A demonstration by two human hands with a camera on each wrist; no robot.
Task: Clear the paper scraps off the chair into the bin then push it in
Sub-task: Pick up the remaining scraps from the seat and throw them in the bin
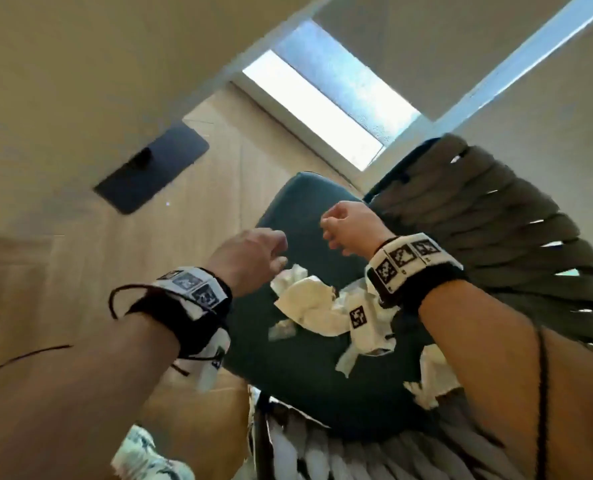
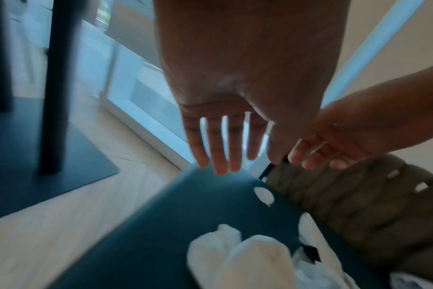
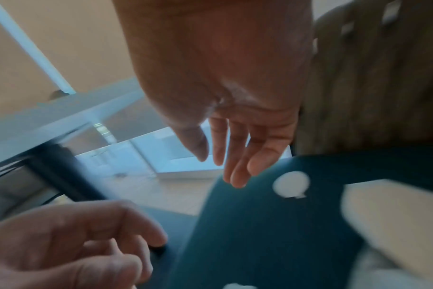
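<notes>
A chair with a teal seat [image 1: 308,386] and a dark woven back [image 1: 516,244] stands below me. Crumpled white paper scraps [image 1: 308,306] lie in a heap on the seat, and a small round scrap [image 2: 263,195] sits near the back. My left hand [image 1: 253,258] and right hand [image 1: 343,230] both hover above the far part of the seat, holding nothing. In the left wrist view the left hand's fingers [image 2: 220,148] are straight and spread. The right hand's fingers [image 3: 235,156] hang relaxed over the seat. No bin is in view.
A dark flat table base [image 1: 153,168] with black posts [image 2: 59,88] lies on the light wooden floor to the left of the chair. A bright glass pane in a white frame [image 1: 322,109] runs beyond it. A patterned shoe [image 1: 146,455] shows at bottom left.
</notes>
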